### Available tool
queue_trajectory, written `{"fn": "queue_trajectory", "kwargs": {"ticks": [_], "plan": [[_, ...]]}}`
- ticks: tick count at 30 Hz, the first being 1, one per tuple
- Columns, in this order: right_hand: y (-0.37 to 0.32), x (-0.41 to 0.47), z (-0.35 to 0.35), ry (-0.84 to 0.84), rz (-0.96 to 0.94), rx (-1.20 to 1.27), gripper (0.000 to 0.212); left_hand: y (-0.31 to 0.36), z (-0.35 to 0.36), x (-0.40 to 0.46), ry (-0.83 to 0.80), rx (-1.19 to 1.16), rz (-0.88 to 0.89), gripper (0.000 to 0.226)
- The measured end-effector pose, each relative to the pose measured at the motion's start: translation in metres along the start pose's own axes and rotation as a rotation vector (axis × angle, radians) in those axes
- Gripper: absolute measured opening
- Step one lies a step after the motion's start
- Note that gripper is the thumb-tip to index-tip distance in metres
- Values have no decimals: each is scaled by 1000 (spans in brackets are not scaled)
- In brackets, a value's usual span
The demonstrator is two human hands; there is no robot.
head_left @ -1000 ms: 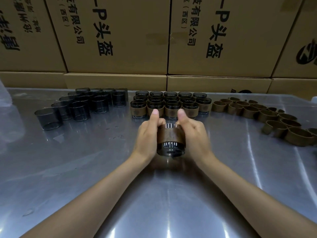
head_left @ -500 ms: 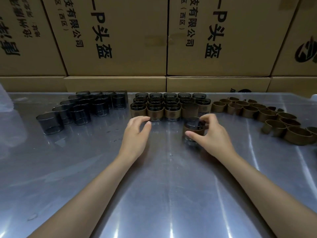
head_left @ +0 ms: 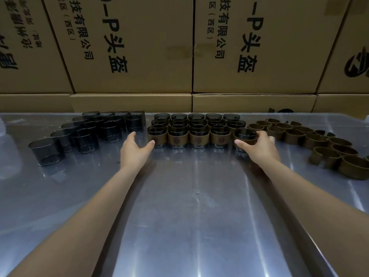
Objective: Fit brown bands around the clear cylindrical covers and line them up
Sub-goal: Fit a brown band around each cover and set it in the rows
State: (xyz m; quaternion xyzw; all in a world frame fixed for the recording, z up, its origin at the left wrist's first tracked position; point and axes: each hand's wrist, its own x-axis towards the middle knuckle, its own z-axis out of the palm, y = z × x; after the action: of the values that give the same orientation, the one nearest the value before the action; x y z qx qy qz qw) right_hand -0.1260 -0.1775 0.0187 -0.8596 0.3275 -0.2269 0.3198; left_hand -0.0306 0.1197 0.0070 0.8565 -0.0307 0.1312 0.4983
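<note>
My right hand (head_left: 259,145) grips a banded clear cover (head_left: 245,136) that stands at the right end of the front row of banded covers (head_left: 188,138). Those covers sit in three rows at the table's far middle. My left hand (head_left: 134,149) is spread, its thumb touching the leftmost front cover (head_left: 157,136), and it holds nothing. Several bare clear covers (head_left: 85,134) stand in a cluster to the left. Loose brown bands (head_left: 311,138) lie in a curved group to the right.
The work surface is a shiny metal table (head_left: 189,216). Stacked cardboard boxes (head_left: 139,47) form a wall right behind it. A clear plastic bag edge (head_left: 4,124) shows at the far left.
Both hands held one cover while pressing its band on. The left let go; the right carried the cover forward to the right end of the front row. The left hand moved to the row's left end.
</note>
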Motion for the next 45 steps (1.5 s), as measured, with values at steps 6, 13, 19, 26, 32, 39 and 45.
{"fn": "queue_trajectory", "kwargs": {"ticks": [6,13,19,26,32,39,45], "plan": [[-3,1,8,58,-37,-44,80,-1,4,9,-32,27,26,72],[-3,3,10,64,-46,-67,77,-4,8,15,-22,111,43,55],[-3,0,11,70,-40,-97,79,-4,10,14,-31,125,57,54],[-6,-32,7,121,-25,164,69,-1,0,-5,-42,90,79,38],[-12,-85,4,6,-295,-20,19,-1,-16,-48,-193,157,239,16],[-36,-149,13,-134,-736,-303,11,-13,-49,-71,-202,502,557,17],[-42,-160,20,-228,-816,-246,8,-51,-111,-19,153,817,373,43]]}}
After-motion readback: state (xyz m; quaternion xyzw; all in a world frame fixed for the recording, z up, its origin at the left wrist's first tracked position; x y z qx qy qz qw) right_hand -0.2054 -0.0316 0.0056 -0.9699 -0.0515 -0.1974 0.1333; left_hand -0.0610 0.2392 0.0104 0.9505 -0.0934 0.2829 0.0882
